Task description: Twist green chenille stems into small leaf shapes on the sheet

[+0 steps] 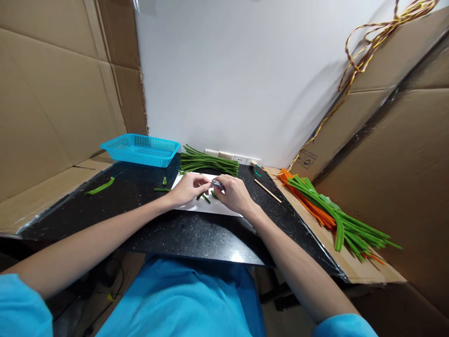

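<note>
My left hand [192,188] and my right hand [234,192] meet over a white sheet [210,208] on the black tabletop. Thumb and fingertips of my left hand are pinched together; what lies between them is too small to make out. In the fingers of my right hand is a small grey metal tool [217,184], its tip close to the left fingertips. Its exact kind is partly hidden. Short green pieces [206,198] lie on the sheet beneath my hands. Just behind them rests a bundle of long, thin dark green stems [208,162].
A blue perforated basket [140,152] stands at the back left, near a green strip [101,186]. A thin wooden stick [267,191] lies right of the sheet. Bright green strips [351,227] and orange strips [315,210] lie on cardboard at right. A power strip [235,157] sits against the wall.
</note>
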Available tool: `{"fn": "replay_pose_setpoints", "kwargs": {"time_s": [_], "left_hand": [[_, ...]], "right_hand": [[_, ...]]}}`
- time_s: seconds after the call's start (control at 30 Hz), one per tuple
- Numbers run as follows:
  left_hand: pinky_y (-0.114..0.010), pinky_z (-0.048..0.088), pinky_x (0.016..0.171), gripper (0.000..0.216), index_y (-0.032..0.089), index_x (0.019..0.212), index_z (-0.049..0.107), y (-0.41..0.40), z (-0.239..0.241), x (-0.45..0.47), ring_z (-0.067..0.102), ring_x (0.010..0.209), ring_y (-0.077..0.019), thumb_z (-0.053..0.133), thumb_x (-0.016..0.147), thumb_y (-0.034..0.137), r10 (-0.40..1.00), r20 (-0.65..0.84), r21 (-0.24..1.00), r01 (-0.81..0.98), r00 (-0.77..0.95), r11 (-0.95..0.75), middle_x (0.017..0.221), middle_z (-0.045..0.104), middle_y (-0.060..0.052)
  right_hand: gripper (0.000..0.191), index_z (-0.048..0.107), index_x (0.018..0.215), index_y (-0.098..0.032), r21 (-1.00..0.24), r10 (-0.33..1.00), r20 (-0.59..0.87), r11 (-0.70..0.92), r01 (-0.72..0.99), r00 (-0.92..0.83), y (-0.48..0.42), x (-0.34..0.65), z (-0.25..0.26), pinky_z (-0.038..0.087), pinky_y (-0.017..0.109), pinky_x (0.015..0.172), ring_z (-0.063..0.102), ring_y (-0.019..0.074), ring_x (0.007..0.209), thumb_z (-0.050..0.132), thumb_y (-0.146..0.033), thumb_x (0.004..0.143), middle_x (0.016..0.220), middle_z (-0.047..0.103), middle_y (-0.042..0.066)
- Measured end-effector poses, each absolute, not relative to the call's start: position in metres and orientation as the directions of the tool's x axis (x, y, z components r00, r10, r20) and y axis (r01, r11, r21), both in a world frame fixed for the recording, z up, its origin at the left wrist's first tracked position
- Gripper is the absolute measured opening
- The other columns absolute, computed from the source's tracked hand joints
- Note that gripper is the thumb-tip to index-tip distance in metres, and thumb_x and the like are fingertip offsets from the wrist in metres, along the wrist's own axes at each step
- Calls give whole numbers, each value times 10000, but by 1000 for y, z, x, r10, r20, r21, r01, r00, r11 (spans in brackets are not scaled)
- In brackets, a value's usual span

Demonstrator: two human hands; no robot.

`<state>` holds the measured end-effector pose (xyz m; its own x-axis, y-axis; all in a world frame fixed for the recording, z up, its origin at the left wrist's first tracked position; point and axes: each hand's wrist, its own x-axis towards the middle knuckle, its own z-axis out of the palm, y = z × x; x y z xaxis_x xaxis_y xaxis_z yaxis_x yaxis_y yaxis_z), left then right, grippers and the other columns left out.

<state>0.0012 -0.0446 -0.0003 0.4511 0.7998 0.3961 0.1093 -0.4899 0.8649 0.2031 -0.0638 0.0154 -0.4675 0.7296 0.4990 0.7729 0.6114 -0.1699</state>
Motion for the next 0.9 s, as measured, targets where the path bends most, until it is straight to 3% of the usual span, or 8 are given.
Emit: {"fn": "replay_pose_setpoints", "kwargs": {"time_s": [0.13, 0.27, 0.57, 0.77, 0.9], "left_hand": [[-189, 412, 384, 315, 128, 884, 748, -45, 2, 0, 614, 532, -125, 741, 881, 443, 827, 344, 920, 15, 444, -391, 756, 721, -62], [-185, 440, 395, 305, 117, 876, 740, -47, 6, 0, 630, 564, -129, 763, 868, 421, 826, 372, 919, -45, 424, -391, 763, 719, -69], [-180, 455, 391, 281, 112, 990, 765, -52, 6, -1, 662, 580, -139, 785, 864, 361, 814, 488, 858, -4, 316, -513, 761, 723, -74], [-172, 449, 386, 254, 133, 919, 689, -50, 7, 1, 632, 555, -122, 782, 866, 363, 827, 466, 881, -77, 315, -467, 693, 664, -30], [-180, 473, 403, 308, 152, 952, 623, -48, 8, 3, 661, 587, -129, 782, 872, 404, 840, 413, 910, -178, 351, -374, 778, 711, -45]], "right_hand": [[153, 710, 928, -184, -255, 726, 511, 640, 725, -461, -61, 208, 17, 366, 269, 679, 592, 168, 728, 604, -261, 1008, 832, 713, 40], [279, 692, 911, -178, -206, 719, 536, 620, 757, -443, -60, 213, 19, 354, 276, 693, 577, 175, 762, 559, -371, 1063, 848, 691, 52], [245, 675, 985, -179, 1, 733, 480, 549, 836, -483, -60, 209, 20, 356, 323, 796, 567, 227, 885, 508, -319, 1096, 972, 703, 90], [235, 678, 965, -186, -1, 752, 485, 510, 860, -446, -59, 208, 20, 354, 330, 800, 572, 237, 895, 513, -299, 1088, 968, 708, 91], [213, 682, 956, -188, 3, 752, 488, 507, 862, -443, -59, 209, 19, 354, 330, 803, 572, 237, 900, 532, -281, 1076, 968, 707, 90]]}}
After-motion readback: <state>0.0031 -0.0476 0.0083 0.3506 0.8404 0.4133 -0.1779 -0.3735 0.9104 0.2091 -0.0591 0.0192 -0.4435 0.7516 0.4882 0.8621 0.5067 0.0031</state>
